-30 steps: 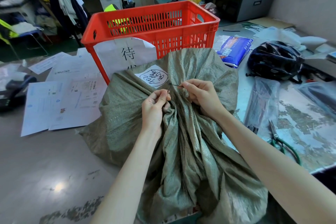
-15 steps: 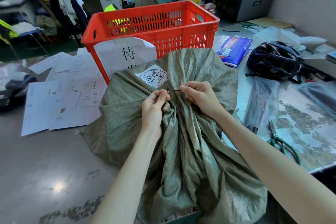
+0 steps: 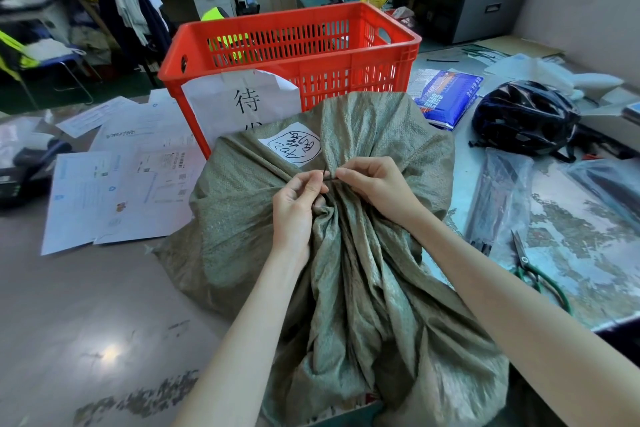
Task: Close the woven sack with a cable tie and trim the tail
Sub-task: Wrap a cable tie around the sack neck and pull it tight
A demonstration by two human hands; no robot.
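One green woven sack (image 3: 346, 253) lies on the table (image 3: 86, 305), right in front of the person. Its top is bunched up into a neck of many folds near the middle of the sack. Two bare hands meet at that neck. The left hand (image 3: 298, 204) has its thumb and first finger pinched on one thin black cable tie (image 3: 329, 178), and its other fingers are curled against the cloth. The right hand (image 3: 377, 184) is pinched on the other side of the same tie, with its fingers curled in. The two hands sit very close, nearly touching, and only a short bit of the tie shows between them. I cannot tell if the tie goes all the way around the neck. One white label (image 3: 292, 146) with black writing is stuck on the sack just behind the hands. One red crate (image 3: 294, 45) stands behind the sack, with one white paper sign (image 3: 242, 104) hanging on its front. One pair of scissors (image 3: 536, 270) with green handles lies on the table to the right, well apart from the hands. One black helmet (image 3: 523, 114) rests farther back on the right. Several white paper sheets (image 3: 114, 191) lie flat on the left.
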